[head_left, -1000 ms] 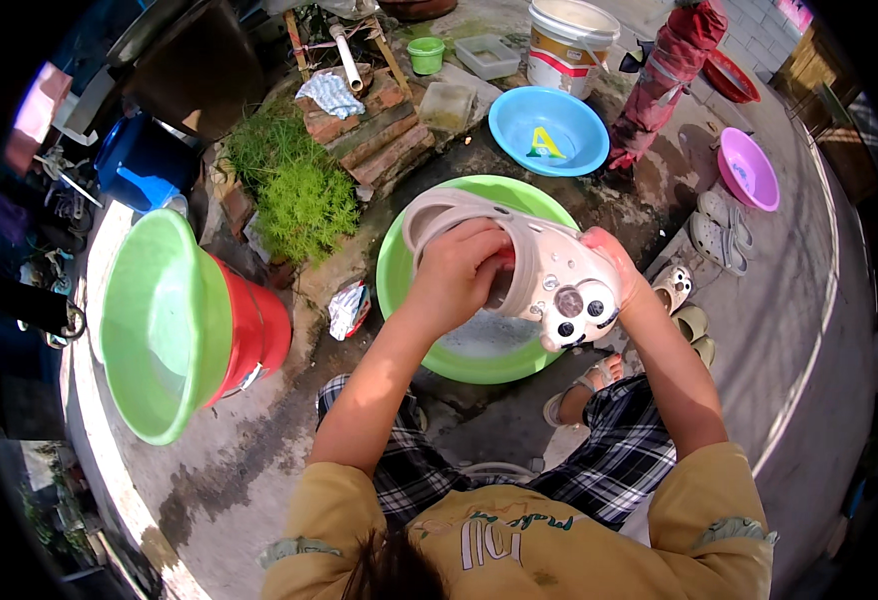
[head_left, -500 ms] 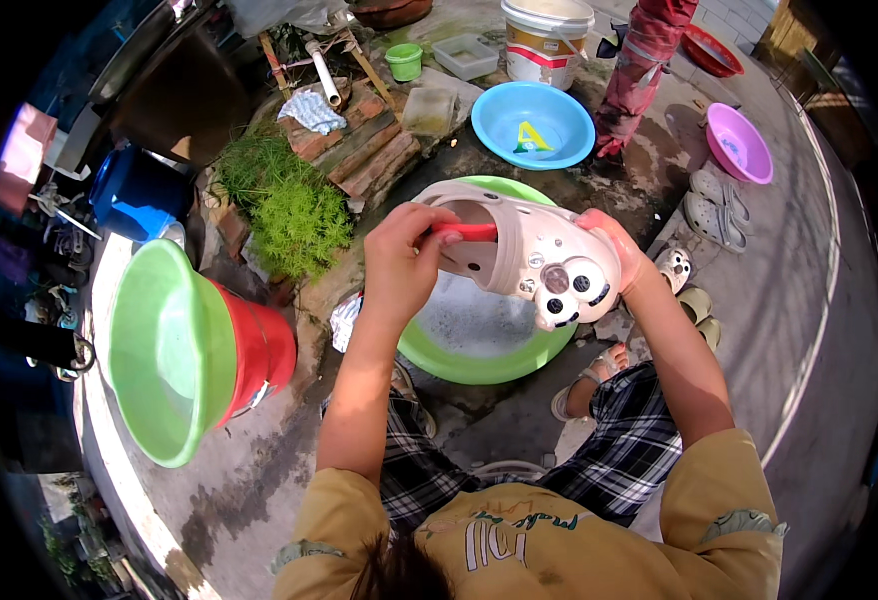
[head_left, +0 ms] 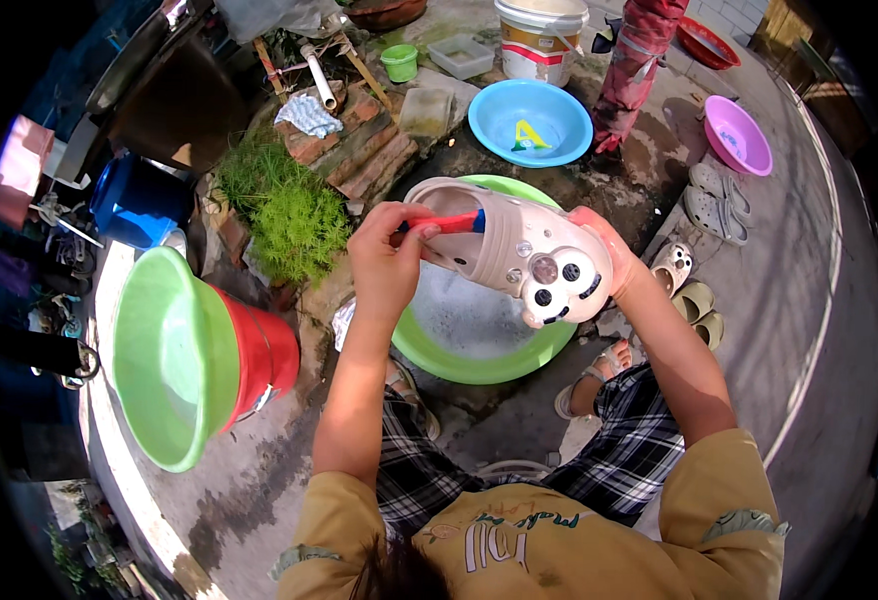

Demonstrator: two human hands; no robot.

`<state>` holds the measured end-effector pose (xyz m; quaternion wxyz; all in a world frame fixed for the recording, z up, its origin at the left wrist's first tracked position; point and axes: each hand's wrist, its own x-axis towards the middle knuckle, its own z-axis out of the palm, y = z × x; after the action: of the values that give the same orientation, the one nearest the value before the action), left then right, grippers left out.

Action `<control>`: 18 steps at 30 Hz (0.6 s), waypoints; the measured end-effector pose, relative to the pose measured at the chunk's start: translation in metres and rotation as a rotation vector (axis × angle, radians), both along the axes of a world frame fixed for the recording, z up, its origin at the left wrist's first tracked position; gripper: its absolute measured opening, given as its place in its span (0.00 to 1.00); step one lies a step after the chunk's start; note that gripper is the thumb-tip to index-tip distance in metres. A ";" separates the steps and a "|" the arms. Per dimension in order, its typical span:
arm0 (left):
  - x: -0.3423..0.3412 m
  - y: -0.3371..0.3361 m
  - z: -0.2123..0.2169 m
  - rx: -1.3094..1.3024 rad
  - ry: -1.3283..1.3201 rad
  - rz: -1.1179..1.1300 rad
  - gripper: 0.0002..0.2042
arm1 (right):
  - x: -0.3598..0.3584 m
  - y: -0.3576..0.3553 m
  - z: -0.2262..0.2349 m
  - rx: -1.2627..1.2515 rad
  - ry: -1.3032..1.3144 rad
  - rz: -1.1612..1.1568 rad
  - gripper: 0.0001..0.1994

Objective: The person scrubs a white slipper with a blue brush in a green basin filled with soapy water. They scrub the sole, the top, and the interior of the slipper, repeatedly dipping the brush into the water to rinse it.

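My right hand (head_left: 609, 248) grips the toe end of a pale pink clog (head_left: 504, 245) with round dog-face charms on top. A red-handled brush (head_left: 453, 223) is pinched in my left hand (head_left: 387, 252), reaching in through the clog's opening. Blue shows at the brush's far end; its bristles are hidden inside the shoe. Below the clog sits a light green basin (head_left: 479, 372) of sudsy water, partly covered by the shoe and my hands. A matching clog (head_left: 672, 267) stands on the ground to the right.
At left, a green basin (head_left: 197, 375) leans tilted against a red bucket (head_left: 267, 345). Ahead are a blue basin (head_left: 531, 150) and a wrapped red post (head_left: 631, 85). Grey clogs (head_left: 716, 205), olive shoes (head_left: 696, 302) and a purple basin (head_left: 739, 135) lie right. Bricks (head_left: 359, 150) and plants stand ahead-left.
The brush has shifted in the clog, and its blue part now shows. My left hand has moved slightly left and the clog has tilted a little; my right hand keeps its grip.
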<state>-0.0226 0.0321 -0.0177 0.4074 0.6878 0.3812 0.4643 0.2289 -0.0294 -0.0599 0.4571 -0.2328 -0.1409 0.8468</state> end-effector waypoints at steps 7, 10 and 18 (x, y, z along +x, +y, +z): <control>0.010 -0.009 0.002 0.092 0.098 -0.070 0.05 | 0.020 -0.007 0.009 -0.035 -0.189 -0.052 0.22; -0.002 0.010 -0.005 0.091 0.011 0.069 0.04 | 0.015 -0.004 0.003 -0.037 -0.041 -0.059 0.27; 0.022 -0.010 -0.014 0.238 0.192 -0.414 0.08 | 0.005 0.001 0.009 -0.068 -0.188 -0.032 0.19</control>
<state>-0.0007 0.0225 -0.0317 0.3721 0.8352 0.2119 0.3451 0.2335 -0.0287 -0.0514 0.4471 -0.3286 -0.1507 0.8182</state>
